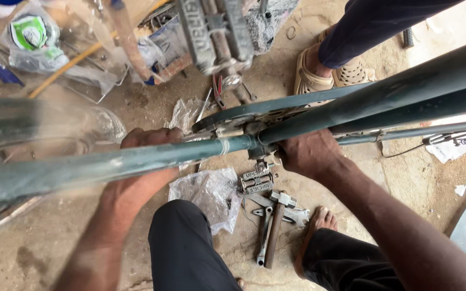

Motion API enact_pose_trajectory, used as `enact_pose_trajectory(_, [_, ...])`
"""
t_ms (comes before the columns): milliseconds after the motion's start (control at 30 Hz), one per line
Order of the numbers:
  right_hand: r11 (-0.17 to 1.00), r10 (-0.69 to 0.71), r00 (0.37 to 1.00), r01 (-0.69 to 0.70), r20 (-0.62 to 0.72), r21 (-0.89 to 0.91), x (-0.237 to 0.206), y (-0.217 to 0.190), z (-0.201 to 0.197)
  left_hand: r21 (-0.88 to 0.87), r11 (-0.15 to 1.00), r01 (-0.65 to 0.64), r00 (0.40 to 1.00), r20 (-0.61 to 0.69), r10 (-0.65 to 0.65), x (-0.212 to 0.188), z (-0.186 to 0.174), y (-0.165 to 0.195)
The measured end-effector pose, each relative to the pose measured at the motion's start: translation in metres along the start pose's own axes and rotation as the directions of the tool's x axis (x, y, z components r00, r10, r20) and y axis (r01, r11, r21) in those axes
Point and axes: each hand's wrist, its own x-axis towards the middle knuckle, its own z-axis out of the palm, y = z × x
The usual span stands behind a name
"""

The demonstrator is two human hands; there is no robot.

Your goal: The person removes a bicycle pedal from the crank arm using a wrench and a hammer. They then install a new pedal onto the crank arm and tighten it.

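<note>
Looking down from the head cam, the green bicycle frame ran across the shot. Left hand was curled around the frame tube, right hand closed on the bottom bracket where the tubes met, though I couldn't tell what the fingers pinched. Crank arm with its pedal hung just below that joint, so still mounted. Wrenches lay on the dirt floor under the bracket, beside a crumpled plastic bag. Someone's sandaled feet stood beyond the frame.
</note>
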Motion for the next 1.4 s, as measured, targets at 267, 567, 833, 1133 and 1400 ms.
enact_pose_trajectory(267, [0.985,0.020,1.000,-0.023,0.019,0.169,-0.025,0.000,0.005,-0.364,0.190,0.912,0.411,0.806,-0.425,-0.054,0.136,0.107])
enact_pose_trajectory(567, [0.459,0.077,0.744,-0.618,0.664,0.639,-0.117,0.008,0.147,-0.427,-0.640,0.639,0.418,0.891,-0.177,-0.043,0.211,0.238])
enact_pose_trajectory(833, [0.356,0.058,0.530,-0.803,0.846,0.479,-0.123,0.002,0.156,-0.232,-0.644,0.729,0.238,0.968,-0.079,-0.012,0.220,0.262])
enact_pose_trajectory(1133, [0.480,0.149,0.682,-0.683,0.716,0.551,-0.141,0.033,0.185,-0.382,0.199,0.903,0.371,0.924,0.090,-0.013,0.209,0.233])
enact_pose_trajectory(1400, [0.598,0.517,0.696,-0.710,0.498,0.372,-0.137,0.102,0.157,-0.884,-0.196,0.425,0.710,0.460,-0.534,0.005,0.173,0.176])
